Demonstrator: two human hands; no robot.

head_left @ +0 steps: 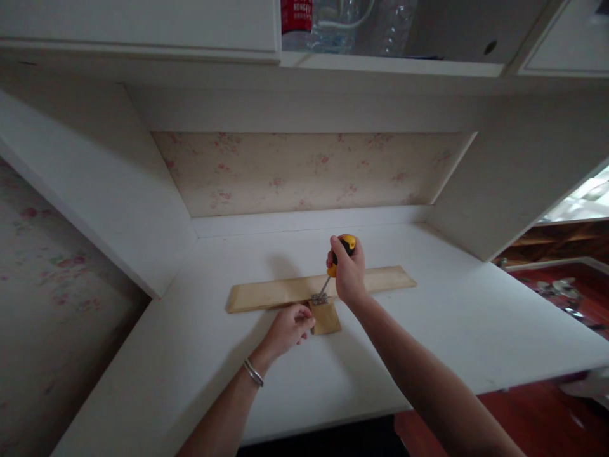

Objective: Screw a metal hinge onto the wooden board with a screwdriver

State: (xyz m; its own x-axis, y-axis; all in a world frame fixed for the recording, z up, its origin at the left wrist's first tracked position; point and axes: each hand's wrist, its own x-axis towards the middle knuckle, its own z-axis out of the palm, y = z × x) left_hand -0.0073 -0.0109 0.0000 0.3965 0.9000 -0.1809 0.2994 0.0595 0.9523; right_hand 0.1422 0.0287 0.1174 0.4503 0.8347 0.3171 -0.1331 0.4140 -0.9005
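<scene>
The right hand [351, 270] has its fingers clamped around a yellow-and-black-handled screwdriver [332, 271], whose steel shaft slants down to a small silvery metal hinge [320, 298]. The hinge spans a long pale wooden board [271, 292] and a short wooden block [326, 319], both lying on a white desktop [438, 324]. The left hand [287, 327] curls by the block's left edge; whether its fingers grip is unclear. The right hand hides part of the board. Clear plastic bottles [333, 35] fill an overhead shelf.

"NONGFU", white letters [302, 7], red label [295, 21]
</scene>
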